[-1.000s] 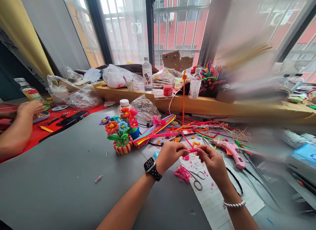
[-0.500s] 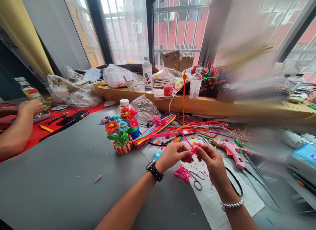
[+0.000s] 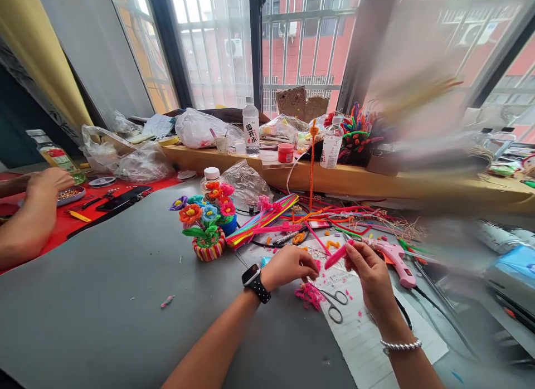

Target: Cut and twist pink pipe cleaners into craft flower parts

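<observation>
My right hand (image 3: 368, 269) pinches a folded pink pipe cleaner (image 3: 336, 257) between thumb and fingers, its end pointing down to the left. To its left my left hand (image 3: 295, 264) is bent with fingertips drawn together and turned down; a pink fuzzy bit (image 3: 318, 264) shows beside them, and whether they grip it is partly hidden. Under the hands lies a lined paper sheet (image 3: 355, 344) with pink scraps. Small scissors (image 3: 335, 305) rest on it, beside a heap of pink trimmings (image 3: 308, 295).
Pipe-cleaner flowers in a striped pot (image 3: 209, 244) stand to the left, near a bundle of colourful pipe cleaners (image 3: 261, 219). A pink glue gun (image 3: 395, 258) lies on the right. At far left another person's hand (image 3: 48, 183) is over a bead tray (image 3: 69, 197). Bottles line the ledge (image 3: 267, 169).
My hands were together on the pink piece and have come apart. The left has moved left and down; the right holds the pink pipe cleaner alone, slightly to the right.
</observation>
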`<state>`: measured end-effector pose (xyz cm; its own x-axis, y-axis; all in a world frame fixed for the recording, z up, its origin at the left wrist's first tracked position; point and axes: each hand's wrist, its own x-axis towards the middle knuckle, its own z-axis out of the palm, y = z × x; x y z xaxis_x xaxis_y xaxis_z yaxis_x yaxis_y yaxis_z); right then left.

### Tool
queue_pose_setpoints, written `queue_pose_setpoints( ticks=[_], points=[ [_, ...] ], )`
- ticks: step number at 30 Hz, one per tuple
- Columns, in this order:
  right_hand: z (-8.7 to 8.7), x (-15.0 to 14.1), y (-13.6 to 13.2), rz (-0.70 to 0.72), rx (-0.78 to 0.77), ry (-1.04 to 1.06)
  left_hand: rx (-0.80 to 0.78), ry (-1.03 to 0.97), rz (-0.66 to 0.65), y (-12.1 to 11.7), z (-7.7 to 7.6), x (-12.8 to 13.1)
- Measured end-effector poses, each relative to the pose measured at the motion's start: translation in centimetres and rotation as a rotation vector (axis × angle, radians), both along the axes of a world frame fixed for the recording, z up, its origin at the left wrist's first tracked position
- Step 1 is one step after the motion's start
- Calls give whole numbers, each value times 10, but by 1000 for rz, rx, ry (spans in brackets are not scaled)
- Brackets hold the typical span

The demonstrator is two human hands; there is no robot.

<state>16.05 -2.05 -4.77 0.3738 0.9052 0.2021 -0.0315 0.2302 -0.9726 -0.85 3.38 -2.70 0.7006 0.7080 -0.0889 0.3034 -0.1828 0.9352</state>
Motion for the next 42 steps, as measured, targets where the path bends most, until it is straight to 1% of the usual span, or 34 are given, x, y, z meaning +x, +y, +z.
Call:
queue_pose_setpoints(
  ticks=[1, 3, 5, 7, 8, 9, 11, 13, 15, 17, 20, 23, 29, 32, 34, 36, 37, 39, 42],
  points=[
    [1, 0, 0, 2, -11, -38, 27, 6, 36, 0, 1, -1],
    [1, -2, -1, 46, -37, -126, 48, -47, 85, -1, 4, 0],
    [-1, -7, -1, 135, -50, -217, 29, -121, 59, -3, 5, 1],
    [-4, -9, 1, 173, -44, -357, 6, -125, 4, -4, 4, 1],
    [-6, -9, 3, 156, -41, -440, 9, -109, -3, -4, 4, 2],
    [-9, -6, 6, 109, -43, -548, 25, -94, 14, -4, 3, 2],
    [-16, 2, 13, -10, -59, -659, 91, -91, 110, -2, 3, 1],
    [-23, 11, 20, -76, -73, -759, 136, -128, 238, 1, 3, 0],
    [-29, 16, 26, -65, -77, -827, 107, -179, 344, 3, 4, 1],
    [-34, 16, 30, -29, -73, -884, 59, -222, 400, 3, 5, 1],
    [-38, 11, 30, -19, -69, -955, 64, -238, 424, 2, 6, 3],
    [-38, 6, 29, -65, -61, -999, 74, -238, 429, 1, 6, 3],
    [-29, 10, 22, -220, 41, -979, 2, -301, 481, 6, 1, 3],
    [-22, 12, 16, -321, 81, -930, 49, -267, 518, 8, -2, 3],
    [-18, 13, 11, -393, 89, -866, 76, -218, 543, 8, -4, 3],
    [-15, 15, 8, -440, 77, -731, 95, -184, 554, 7, -3, 2],
    [-14, 16, 6, -433, 62, -640, 102, -177, 553, 7, -2, 1],
    [-13, 19, 5, -365, 30, -462, 114, -186, 558, 6, 1, -1],
    [-11, 21, 5, -225, 15, -306, 81, -262, 574, 7, 5, -3]
  ],
)
